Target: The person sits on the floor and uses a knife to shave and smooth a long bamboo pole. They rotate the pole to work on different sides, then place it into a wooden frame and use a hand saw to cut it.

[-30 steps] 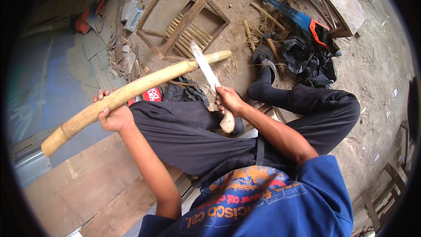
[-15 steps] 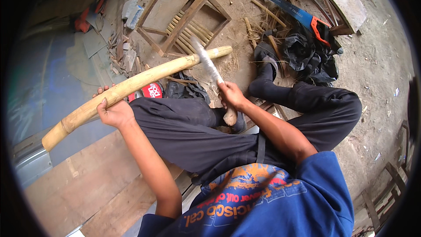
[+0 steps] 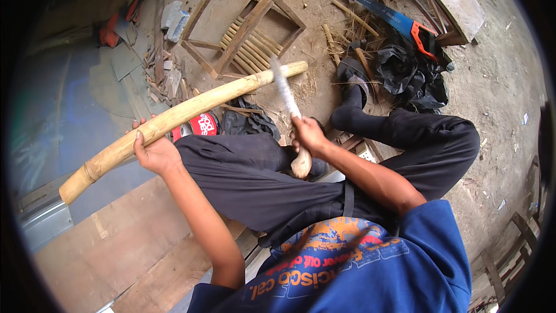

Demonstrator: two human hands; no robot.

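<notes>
A long, slightly curved bamboo pole (image 3: 197, 108) slants across the left side, with its far end beyond my knees. My left hand (image 3: 156, 152) is wrapped round its near part, thumb on top and fingertips showing past the other side. In my right hand (image 3: 308, 134) is a knife (image 3: 285, 91) gripped by its pale wooden handle, whose rounded butt sticks out below the fist. The blade, smeared by motion, crosses the pole close to its far end. Whether its edge touches the bamboo I cannot tell.
A wooden frame with slats (image 3: 236, 58) lies beyond the pole. A handsaw (image 3: 399, 20) with an orange handle lies at the far right by a black plastic bag (image 3: 408, 75). A red can (image 3: 204, 124) stands by my left knee, next to wooden planks (image 3: 133, 237).
The knife and my right hand have moved slightly toward me and to the right, the blade now nearer the pole's far end. The pole and my left hand have shifted a little rightward.
</notes>
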